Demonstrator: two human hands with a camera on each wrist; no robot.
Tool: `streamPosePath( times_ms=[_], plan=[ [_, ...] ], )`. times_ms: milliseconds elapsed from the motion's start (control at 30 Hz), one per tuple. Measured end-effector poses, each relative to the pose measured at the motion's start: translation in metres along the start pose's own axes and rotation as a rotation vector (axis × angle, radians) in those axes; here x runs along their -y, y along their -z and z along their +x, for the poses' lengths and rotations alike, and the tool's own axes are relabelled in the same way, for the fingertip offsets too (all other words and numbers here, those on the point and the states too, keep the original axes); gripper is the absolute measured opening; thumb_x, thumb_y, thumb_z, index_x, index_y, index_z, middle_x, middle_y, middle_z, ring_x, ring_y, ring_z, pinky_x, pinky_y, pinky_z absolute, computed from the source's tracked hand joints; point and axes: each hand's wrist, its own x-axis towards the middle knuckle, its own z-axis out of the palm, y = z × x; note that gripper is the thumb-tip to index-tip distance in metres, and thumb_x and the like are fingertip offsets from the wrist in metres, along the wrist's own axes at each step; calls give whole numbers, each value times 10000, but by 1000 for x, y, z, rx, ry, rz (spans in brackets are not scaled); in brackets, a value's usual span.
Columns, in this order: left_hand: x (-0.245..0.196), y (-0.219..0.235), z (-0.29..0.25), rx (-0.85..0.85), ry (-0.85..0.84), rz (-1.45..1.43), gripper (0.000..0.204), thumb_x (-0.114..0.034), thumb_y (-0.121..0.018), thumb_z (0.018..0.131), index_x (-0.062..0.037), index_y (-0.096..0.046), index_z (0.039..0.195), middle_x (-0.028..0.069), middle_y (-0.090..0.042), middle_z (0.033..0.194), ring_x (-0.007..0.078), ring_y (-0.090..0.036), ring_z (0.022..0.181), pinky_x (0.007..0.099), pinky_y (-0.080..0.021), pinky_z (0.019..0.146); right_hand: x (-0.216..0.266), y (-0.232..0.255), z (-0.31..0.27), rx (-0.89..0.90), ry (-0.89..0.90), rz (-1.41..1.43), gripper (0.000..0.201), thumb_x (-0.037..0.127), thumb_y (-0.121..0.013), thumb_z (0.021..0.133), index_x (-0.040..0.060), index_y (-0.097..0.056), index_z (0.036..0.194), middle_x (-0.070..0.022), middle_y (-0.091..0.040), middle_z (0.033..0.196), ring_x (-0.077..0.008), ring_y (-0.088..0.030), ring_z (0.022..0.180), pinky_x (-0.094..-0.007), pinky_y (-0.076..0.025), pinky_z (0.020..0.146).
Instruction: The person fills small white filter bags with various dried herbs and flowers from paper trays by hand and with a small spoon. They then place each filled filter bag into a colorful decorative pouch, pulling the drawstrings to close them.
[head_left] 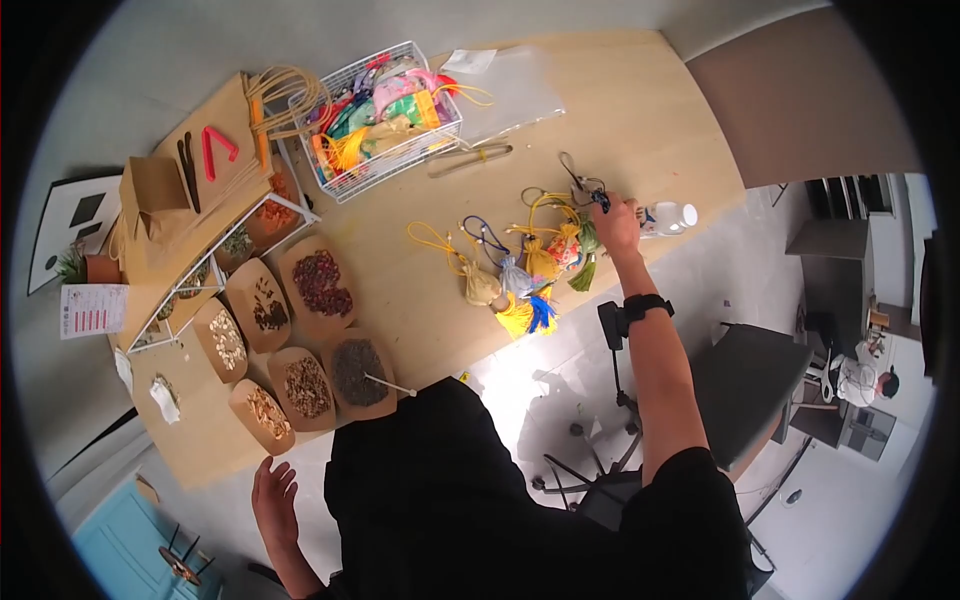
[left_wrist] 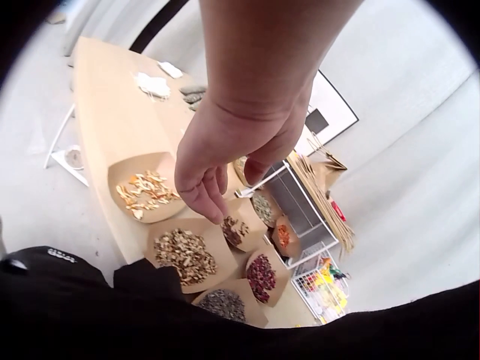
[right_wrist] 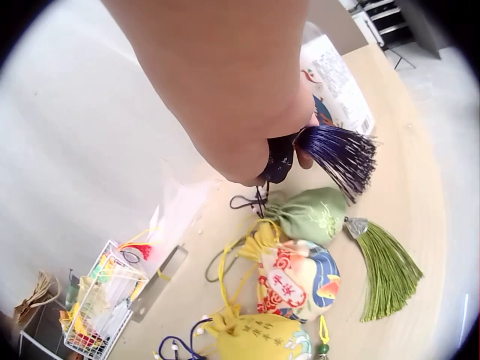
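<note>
My right hand (head_left: 620,228) grips a small dark navy drawstring sachet (right_wrist: 279,161) near the table's right end. A navy tassel (right_wrist: 341,159) sticks out past the fingers, and a dark cord loop lies beyond them. Just beside this hand lies a green sachet (right_wrist: 315,216) with a green tassel. Further along the row are a red-and-cream patterned sachet (right_wrist: 298,281), a yellow sachet (right_wrist: 259,337), a pale blue sachet (head_left: 515,280) and a tan sachet (head_left: 480,287). My left hand (head_left: 275,500) hangs loosely by the table's near left edge, holding nothing, close to a paper tray of orange-tan pieces (head_left: 265,418).
A white-capped bottle (head_left: 668,218) stands right beside the right hand. Several paper trays of dried herbs and petals, one a dark grey-purple tray (head_left: 360,375) with a spoon, fill the left side. Behind are a white wire basket (head_left: 385,165) of colourful sachets and a clear plastic sheet (head_left: 520,95).
</note>
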Motion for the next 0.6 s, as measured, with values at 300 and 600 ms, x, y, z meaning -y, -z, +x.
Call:
streamPosePath(
  times_ms=[300, 600],
  plan=[
    [25, 26, -8, -27, 50, -4, 483, -319, -518, 972, -56, -452, 1372, 113, -601, 1176, 219, -572, 1055, 344, -429, 897, 56, 30, -39, -68, -7, 319, 351, 305, -659, 846, 38, -678, 1073, -220, -660, 877, -344, -662, 810, -416, -535, 738],
    [21, 16, 3, 91, 14, 61, 538, -386, -502, 990, -65, -410, 1412, 133, -578, 1244, 232, -563, 1092, 362, -426, 934, 189, -11, -122, 310, 55, 689, 481, 280, -700, 784, -13, -614, 1156, -237, -604, 1004, -405, -636, 880, -406, -531, 799]
  ],
)
